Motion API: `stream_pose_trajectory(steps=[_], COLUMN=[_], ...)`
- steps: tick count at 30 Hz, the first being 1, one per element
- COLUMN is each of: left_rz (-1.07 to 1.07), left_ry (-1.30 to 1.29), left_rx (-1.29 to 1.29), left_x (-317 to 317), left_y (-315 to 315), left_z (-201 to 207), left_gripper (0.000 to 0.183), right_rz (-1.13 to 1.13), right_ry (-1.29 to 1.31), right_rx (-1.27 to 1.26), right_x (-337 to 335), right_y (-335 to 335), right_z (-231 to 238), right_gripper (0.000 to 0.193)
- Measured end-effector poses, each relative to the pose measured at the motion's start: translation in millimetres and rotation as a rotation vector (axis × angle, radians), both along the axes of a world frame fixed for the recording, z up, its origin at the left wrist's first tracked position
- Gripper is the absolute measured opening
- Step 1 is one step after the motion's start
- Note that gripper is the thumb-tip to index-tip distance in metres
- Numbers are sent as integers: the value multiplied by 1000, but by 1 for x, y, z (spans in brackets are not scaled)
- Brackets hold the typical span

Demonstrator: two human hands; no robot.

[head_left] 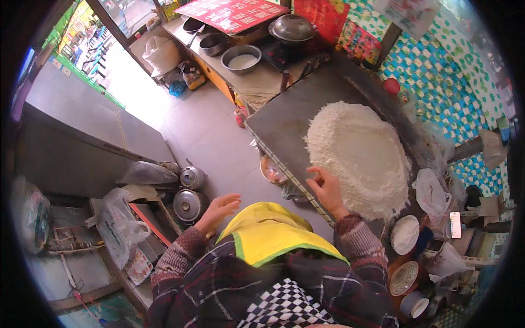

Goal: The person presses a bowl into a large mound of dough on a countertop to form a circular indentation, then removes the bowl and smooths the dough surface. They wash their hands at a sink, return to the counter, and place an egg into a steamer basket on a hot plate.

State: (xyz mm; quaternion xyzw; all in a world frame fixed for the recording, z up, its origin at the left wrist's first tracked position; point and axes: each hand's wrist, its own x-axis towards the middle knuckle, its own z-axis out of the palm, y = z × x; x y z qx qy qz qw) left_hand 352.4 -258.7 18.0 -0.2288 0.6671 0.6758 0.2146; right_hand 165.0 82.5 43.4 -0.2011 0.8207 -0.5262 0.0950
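Observation:
A broad mound of white flour [327, 143], hollowed in its middle, lies on the dark worktop [279, 112] to my right. Over the near edge of that worktop, just left of the flour, hovers my right hand [326, 190]. Its fingers are loosely bent and apart, with nothing visible in them. My left hand [220, 212] is in the air to the left of my yellow apron [273, 232], fingers stretched out and empty. It touches nothing that I can see.
Beyond stands a counter with a metal bowl of whitish liquid [241, 60], a lidded wok [292, 28] and a red board [229, 13]. A kettle [192, 177] and a lidded pot [187, 205] are at left. A bowl of white powder [404, 235] and a phone [455, 224] are at right.

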Motion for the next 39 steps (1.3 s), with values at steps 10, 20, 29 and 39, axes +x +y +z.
stream_pose_trajectory(steps=[10,20,29,39], left_rz=[467,605,193,-179], left_ry=[-52,-123,-42,513], left_rx=[34,21,-19,-120], left_x=[39,-68,-269,-514], left_y=[-108,-213,-260,-224], left_z=[-18,-21,13,48], left_gripper=[49,46,48,66], right_rz=[275,134,-292,-523], right_ry=[277,289,287,381], right_rx=[118,235,76,153], right_x=[-188,-367,-470,-570], right_y=[-186,-260,-242,-194], right_z=[-8,-43,-39,-16], right_gripper=[35,29,20,30])
